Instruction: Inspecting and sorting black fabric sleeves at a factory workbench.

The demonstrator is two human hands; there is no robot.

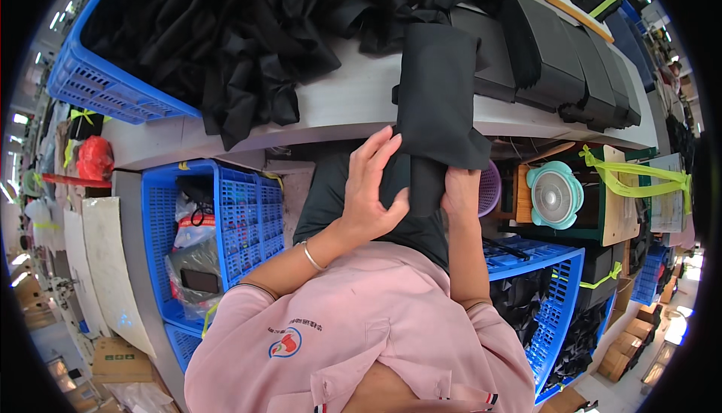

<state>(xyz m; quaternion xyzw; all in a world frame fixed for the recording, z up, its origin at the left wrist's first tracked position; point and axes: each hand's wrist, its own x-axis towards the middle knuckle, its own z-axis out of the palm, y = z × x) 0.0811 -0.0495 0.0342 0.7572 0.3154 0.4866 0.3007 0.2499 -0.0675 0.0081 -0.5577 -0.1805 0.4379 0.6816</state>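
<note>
Right over the front edge of a long, pale grey table (346, 96) is a soft, wide piece of black cloth (438, 86). Its top part is above the table, and its low end hangs near the person's lap. A flat, narrow black strip (427, 187) pokes out from under that low end. The person's right hand (461, 191) grips the low end at its right side, with some fingers hidden behind. The left hand (372, 184) is loose, with its fingers spread and nothing in its palm. Its fingertips are close to the cloth's left edge, but I cannot tell if they touch it. A thin, shiny silver bangle (312, 257) is on the left wrist.

Behind the cloth, a big, messy heap of black cloth bits (263, 30) covers the back of the table. To the right stand neat piles of flat, folded black pieces (545, 60). On the left end sits a blue plastic basket with holes (113, 86).

Lower down on the left is a tall blue plastic crate (252, 221). It holds plastic bags and a dark, flat phone (199, 281). On the right are a round purple basket (489, 187), a round, blue-green fan (556, 195) and a blue crate of black cloth (560, 296).
</note>
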